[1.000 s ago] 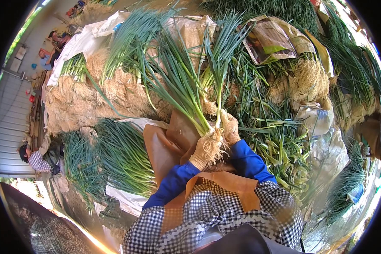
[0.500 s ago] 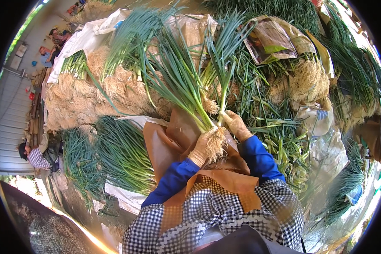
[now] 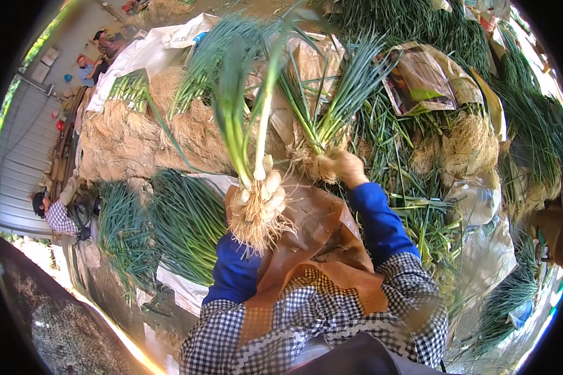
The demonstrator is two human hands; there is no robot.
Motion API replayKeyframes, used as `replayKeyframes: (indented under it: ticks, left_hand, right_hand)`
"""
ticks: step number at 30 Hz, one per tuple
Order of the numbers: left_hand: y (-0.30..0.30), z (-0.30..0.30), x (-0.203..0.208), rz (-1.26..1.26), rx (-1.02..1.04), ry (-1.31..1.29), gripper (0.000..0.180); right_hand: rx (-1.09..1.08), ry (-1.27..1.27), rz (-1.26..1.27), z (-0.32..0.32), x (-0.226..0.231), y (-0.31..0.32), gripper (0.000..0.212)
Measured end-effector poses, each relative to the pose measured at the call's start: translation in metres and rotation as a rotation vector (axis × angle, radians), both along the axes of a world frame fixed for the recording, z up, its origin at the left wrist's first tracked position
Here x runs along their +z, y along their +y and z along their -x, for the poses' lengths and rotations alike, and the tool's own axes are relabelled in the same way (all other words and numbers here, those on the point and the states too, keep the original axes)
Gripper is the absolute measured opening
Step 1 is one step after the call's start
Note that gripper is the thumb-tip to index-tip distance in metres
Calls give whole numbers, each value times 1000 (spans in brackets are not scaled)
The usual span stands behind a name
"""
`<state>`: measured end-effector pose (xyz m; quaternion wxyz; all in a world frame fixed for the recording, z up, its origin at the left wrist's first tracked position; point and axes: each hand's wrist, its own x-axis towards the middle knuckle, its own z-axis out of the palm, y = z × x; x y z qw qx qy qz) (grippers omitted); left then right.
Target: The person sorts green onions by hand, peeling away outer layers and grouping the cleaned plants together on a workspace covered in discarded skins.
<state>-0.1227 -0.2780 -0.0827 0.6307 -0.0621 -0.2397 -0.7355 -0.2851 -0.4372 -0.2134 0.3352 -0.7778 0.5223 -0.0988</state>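
Observation:
My left hand (image 3: 271, 199), raised nearer to the camera, is wrapped round a small bunch of green onions (image 3: 236, 134). Their white stem ends and pale stringy roots (image 3: 253, 224) hang over the fingers, and the leaves point up and away. Further right, my right hand (image 3: 345, 167) is closed at the root end of other green onions (image 3: 341, 115), which lie on the pile with their leaves fanned away from me. Its fingertips are partly hidden among the roots and stems.
A brown apron (image 3: 313, 225) covers my lap. Rooted bunches (image 3: 122, 140) line the far left, and a leafy heap (image 3: 184, 219) lies nearer. Loose leaves (image 3: 422, 231) and a white plastic sheet (image 3: 491, 240) lie right. A person in a checked shirt (image 3: 59, 219) is far left.
My left hand has moved left and up toward the camera with its bunch. My right hand has come away from that bunch to the roots of the green onions on the pile.

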Motion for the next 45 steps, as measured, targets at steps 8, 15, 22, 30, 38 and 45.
replayKeyframes:
  ticks: [8,15,22,30,38,45]
  left_hand:
    - [-4,29,-92,-630,271,-303,33]
    - [7,116,-158,-966,-16,-168,20]
    - [0,119,-183,-962,171,-348,19]
    - [-6,135,-180,-826,319,-448,20]
    - [-12,136,-193,-867,554,-686,16]
    - [-16,133,-212,-941,513,-561,11]
  right_hand:
    - [-173,-902,-577,30,-19,12,30]
    - [-178,-1076,-646,73,-61,58,30]
    - [-14,-44,500,60,-18,61,36]
    - [-65,514,144,159,-4,44,31]
    - [31,207,327,22,-10,-3,39]
    - [11,-72,414,49,-12,57,29]
